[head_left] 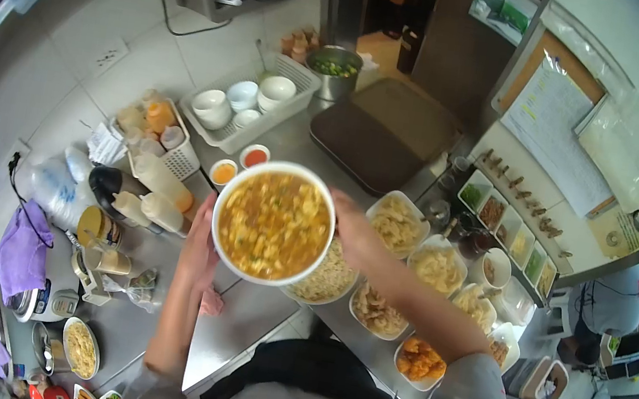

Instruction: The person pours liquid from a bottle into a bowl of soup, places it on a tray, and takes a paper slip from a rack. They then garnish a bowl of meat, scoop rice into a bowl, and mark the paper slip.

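A large white bowl (275, 223) full of yellow-brown soup with egg-like pieces is held up between my two hands. My left hand (203, 242) is wrapped against its left side, and my right hand (349, 224) grips its right rim; some fingers are hidden under the bowl. Partly behind the bowl, lower right, is a plate of rice or grain (327, 275). Just above the bowl on the counter are a small dish of red sauce (255, 157) and one of orange sauce (223, 172). A pink cloth (212, 301) lies below my left hand.
Several food containers (438, 265) stand at right, with a dish of orange fried pieces (421, 362). A dark tray (386, 131), a basket of white bowls (286, 116) and a metal pot (332, 72) are at the back. Bottles (165, 183) stand left. Another person (614, 301) is far right.
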A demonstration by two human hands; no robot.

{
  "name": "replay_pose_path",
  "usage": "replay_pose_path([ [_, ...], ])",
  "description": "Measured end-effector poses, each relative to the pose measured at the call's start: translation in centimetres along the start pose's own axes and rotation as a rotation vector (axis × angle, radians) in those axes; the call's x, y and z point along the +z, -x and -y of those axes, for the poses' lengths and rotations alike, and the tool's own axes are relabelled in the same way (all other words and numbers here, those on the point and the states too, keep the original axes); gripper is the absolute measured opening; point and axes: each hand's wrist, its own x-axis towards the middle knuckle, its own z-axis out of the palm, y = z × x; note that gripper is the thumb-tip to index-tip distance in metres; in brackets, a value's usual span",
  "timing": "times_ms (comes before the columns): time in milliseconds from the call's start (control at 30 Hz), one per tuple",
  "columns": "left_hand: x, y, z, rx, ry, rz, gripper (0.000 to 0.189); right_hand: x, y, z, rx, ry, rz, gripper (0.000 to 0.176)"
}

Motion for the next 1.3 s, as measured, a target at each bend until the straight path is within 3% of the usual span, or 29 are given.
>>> replay_pose_path([
  [100, 4.3, -6.0, -0.6, -0.097, -0.031, 0.041, 0.058, -4.1, -3.9, 3.3, -0.031, -0.078, 0.009, 0.033],
  [233, 9.2, -14.4, -0.2, -0.149, -0.054, 0.158, 0.057, -6.6, -5.9, 9.4, -0.024, -0.043, -0.139, 0.034],
  [367, 13.2, -23.0, 1.3, -0.142, -0.091, 0.282, 0.057, -14.3, -14.1, 9.0, -0.113, -0.027, -0.141, 0.034],
  [700, 20.3, -38.7, 8.3, -0.246, -0.139, 0.423, 0.052, -23.9, -25.2, 9.7, -0.078, -0.135, -0.342, 0.033],
  [867, 21.7, -43.3, 12.5, -0.286, -0.176, 0.417, 0.05, -26.5, -28.6, 8.2, -0.072, -0.169, -0.427, 0.033],
  [967, 21.9, -44.8, 14.1, -0.312, -0.21, 0.434, 0.051, -28.0, -29.9, 7.3, -0.108, -0.091, -0.319, 0.029],
  [1000, 21.9, -45.0, 14.4, -0.307, -0.204, 0.429, 0.052, -29.4, -30.9, 6.4, -0.122, -0.061, -0.241, 0.028],
  [1167, 21.3, -45.7, 16.5, -0.293, -0.239, 0.452, 0.066, -30.6, -31.7, 4.4, -0.08, -0.094, -0.343, 0.03],
  [1233, 21.0, -45.8, 16.5, -0.302, -0.266, 0.462, 0.069, -30.4, -29.5, 5.2, -0.137, -0.005, -0.294, 0.034],
  [1300, 20.3, -46.1, 15.9, -0.288, -0.257, 0.385, 0.069, -30.7, -26.6, 6.0, -0.22, 0.486, -0.42, 0.036],
])
